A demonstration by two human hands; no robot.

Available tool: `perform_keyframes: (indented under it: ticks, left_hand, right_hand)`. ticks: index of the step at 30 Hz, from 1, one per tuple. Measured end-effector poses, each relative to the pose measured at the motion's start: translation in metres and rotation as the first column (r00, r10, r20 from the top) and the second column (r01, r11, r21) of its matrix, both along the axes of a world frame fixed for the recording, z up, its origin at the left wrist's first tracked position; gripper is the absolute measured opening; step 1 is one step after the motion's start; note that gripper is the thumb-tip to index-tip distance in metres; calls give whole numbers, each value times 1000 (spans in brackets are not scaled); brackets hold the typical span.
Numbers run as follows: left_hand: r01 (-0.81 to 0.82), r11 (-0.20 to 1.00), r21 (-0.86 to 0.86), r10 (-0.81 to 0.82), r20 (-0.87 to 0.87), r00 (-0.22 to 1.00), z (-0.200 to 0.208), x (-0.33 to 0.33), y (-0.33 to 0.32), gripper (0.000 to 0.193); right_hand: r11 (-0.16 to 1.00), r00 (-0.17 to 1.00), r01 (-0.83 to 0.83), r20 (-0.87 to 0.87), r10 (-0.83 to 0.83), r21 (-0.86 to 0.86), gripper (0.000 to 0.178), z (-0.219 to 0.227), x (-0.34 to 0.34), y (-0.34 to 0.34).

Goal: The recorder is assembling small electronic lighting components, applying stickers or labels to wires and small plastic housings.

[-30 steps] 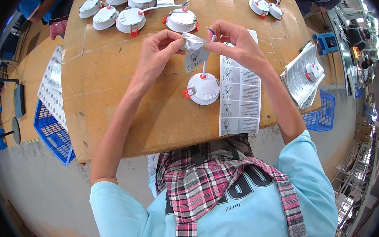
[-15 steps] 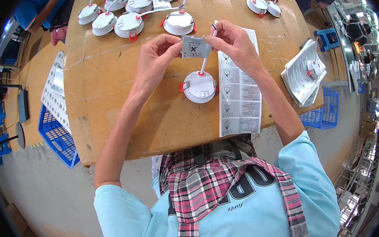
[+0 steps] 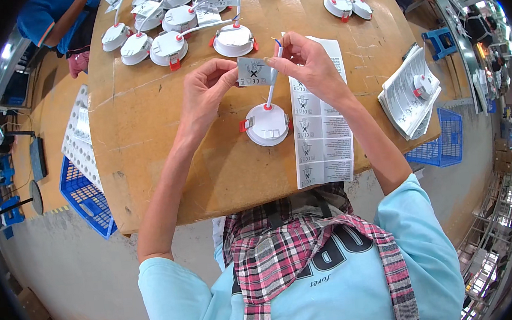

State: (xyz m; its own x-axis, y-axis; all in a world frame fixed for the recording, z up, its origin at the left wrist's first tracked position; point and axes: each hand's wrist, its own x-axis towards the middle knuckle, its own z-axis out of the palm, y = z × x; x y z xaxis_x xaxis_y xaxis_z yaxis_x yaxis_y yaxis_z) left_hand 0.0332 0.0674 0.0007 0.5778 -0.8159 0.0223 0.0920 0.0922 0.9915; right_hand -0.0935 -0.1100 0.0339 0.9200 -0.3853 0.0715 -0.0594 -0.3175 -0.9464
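A silver-grey printed label [image 3: 253,72] is pinched at its left edge by my left hand [image 3: 209,90]. My right hand [image 3: 310,65] grips the label's other end together with the upper part of a white cable [image 3: 272,89]. Thin coloured bare wires stick out above those right fingers. The cable runs down to a round white downlight [image 3: 267,125], which lies on the table with red-tipped spring clips at its sides. Just right of the downlight, a sheet of the same labels [image 3: 323,148] lies partly under my right hand and forearm.
Several more downlights [image 3: 168,48] with cables crowd the far left of the wooden table [image 3: 146,138]. A smaller group [image 3: 340,6] sits far right. At the right edge, a downlight [image 3: 424,86] rests on a label stack [image 3: 405,103]. Blue baskets [image 3: 85,200] stand below; other people are beyond.
The label has shifted left and a little down, and its right end now meets the cable. The cable leans further right at the top. The whole view has shifted slightly.
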Motion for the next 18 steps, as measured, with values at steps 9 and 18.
perform_keyframes:
  ticks: [9,18]
  left_hand:
    - [-24,1000,-10,24,28,999,2,-2,-2,18]
    - [-12,1000,14,12,8,1000,4,0,-1,18]
  right_hand:
    - [1000,999,-31,-37,31,-1,23,-3,0,-3]
    - [999,993,-42,-106,43,7,21,0,5,7]
